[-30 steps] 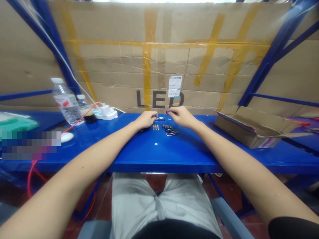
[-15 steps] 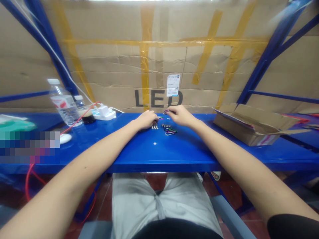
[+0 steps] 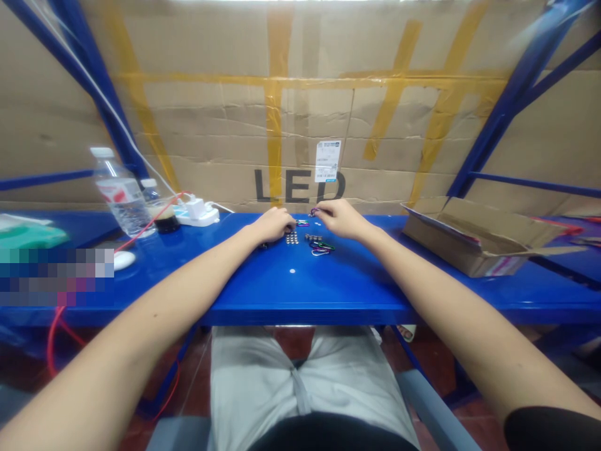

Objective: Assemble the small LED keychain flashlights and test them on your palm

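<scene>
At the far part of the blue table, my right hand pinches a small purple carabiner between thumb and fingertips. My left hand is closed, its fingers curled down beside rows of small silver metal pieces; what the fingertips hold, if anything, is hidden. Just past those fingers lie shiny green and purplish clips. Between my hands are a little cluster of metal parts and several coloured carabiners. Dark small items show partly under my left wrist.
An open cardboard box stands on the right. To the left are a water bottle, a bottle of dark liquid, a white power strip and a red cable. A large cardboard sheet backs the table.
My left hand has shifted slightly left, uncovering more of the silver pieces and the coloured clips. My right hand keeps its pinch on the purple carabiner almost unmoved.
</scene>
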Available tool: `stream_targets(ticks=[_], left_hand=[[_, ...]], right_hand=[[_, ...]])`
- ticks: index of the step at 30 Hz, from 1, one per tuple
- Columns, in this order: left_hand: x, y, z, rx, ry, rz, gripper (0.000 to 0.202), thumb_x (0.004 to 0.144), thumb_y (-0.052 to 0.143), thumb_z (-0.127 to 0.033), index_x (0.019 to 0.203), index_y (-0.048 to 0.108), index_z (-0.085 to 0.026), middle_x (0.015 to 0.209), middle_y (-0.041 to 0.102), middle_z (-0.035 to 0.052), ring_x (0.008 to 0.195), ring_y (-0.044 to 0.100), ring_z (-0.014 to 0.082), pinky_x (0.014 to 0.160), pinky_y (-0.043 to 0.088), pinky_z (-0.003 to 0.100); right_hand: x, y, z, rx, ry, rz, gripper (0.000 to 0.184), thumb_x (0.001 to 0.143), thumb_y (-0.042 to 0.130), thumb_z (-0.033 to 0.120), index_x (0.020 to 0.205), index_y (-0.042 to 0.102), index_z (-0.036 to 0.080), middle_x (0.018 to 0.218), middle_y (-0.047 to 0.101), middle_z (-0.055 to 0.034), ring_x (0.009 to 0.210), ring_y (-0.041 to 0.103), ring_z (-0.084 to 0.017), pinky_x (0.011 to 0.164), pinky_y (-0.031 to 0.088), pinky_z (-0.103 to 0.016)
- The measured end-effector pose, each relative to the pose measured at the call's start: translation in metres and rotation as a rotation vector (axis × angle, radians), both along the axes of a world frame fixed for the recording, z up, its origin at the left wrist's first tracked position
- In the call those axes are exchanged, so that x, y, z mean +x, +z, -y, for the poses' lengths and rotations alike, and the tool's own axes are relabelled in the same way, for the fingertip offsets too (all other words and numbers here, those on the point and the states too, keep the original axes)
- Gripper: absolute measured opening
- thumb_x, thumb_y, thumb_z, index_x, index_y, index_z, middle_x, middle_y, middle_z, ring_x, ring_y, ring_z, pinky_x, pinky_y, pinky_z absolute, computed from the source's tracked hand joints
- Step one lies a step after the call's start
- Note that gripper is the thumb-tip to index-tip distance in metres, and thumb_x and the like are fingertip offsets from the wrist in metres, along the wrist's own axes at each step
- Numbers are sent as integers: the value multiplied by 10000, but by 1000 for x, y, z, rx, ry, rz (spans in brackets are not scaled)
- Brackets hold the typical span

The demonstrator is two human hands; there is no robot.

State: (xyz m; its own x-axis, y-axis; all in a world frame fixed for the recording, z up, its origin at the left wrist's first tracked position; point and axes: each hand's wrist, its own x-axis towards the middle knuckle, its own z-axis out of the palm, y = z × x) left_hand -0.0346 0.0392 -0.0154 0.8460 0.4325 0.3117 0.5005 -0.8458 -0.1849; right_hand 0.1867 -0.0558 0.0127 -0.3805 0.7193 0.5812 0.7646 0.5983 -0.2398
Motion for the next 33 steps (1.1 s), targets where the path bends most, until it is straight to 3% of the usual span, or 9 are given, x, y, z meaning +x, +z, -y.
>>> stream_targets(ticks=[11, 16, 19, 24, 27, 29, 33], left_hand=[[-8, 4, -4, -15, 39, -5, 247, 879, 509, -155, 919, 748, -205, 879, 719, 89, 889, 565, 225, 798, 362, 321], [-20, 11, -2, -42, 163, 101, 310, 921, 489, -188, 1071, 756, -242, 1096, 744, 90, 1060, 559, 270, 962, 352, 410], [-31, 17, -4, -117, 263, 190, 292, 936, 496, -238, 1041, 769, -247, 1121, 751, 85, 1087, 582, 282, 994, 366, 439], [-55, 32, -11, -210, 531, 263, 205, 845, 601, -254, 958, 764, -199, 1032, 763, 120, 915, 678, 243, 827, 489, 322], [-66, 42, -9, -253, 784, 112, 117, 701, 701, -197, 801, 747, -156, 758, 738, 132, 753, 688, 255, 713, 519, 307], [-69, 46, -5, -361, 907, -44, 91, 619, 748, -157, 701, 713, -139, 568, 664, 112, 651, 676, 271, 642, 529, 320], [-64, 44, 6, -619, 908, -77, 79, 668, 739, -154, 657, 664, -132, 512, 629, 103, 548, 664, 255, 565, 536, 326]], right_hand=[[0, 1, 2, -9, 8, -8, 253, 957, 513, 228, 898, 748, 154, 905, 771, -112, 833, 683, -236, 755, 474, -332], [0, 2, 3, -9, 3, -6, 248, 960, 516, 227, 901, 746, 156, 913, 771, -110, 856, 685, -237, 755, 469, -327], [0, 2, 3, -16, -2, -3, 243, 963, 518, 224, 919, 748, 158, 933, 773, -108, 872, 688, -233, 769, 472, -325], [1, 2, 3, -30, -7, 8, 246, 965, 519, 228, 912, 746, 150, 927, 771, -120, 863, 689, -246, 759, 472, -342], [1, 2, 2, -29, -1, 4, 243, 966, 520, 229, 924, 748, 155, 948, 775, -118, 892, 693, -250, 773, 477, -342], [1, 2, 2, -32, -2, 6, 247, 969, 520, 234, 924, 750, 157, 953, 776, -115, 901, 695, -250, 779, 480, -339], [0, 2, 2, -42, -6, 16, 252, 967, 523, 240, 909, 755, 160, 940, 777, -111, 887, 694, -251, 779, 484, -341]])
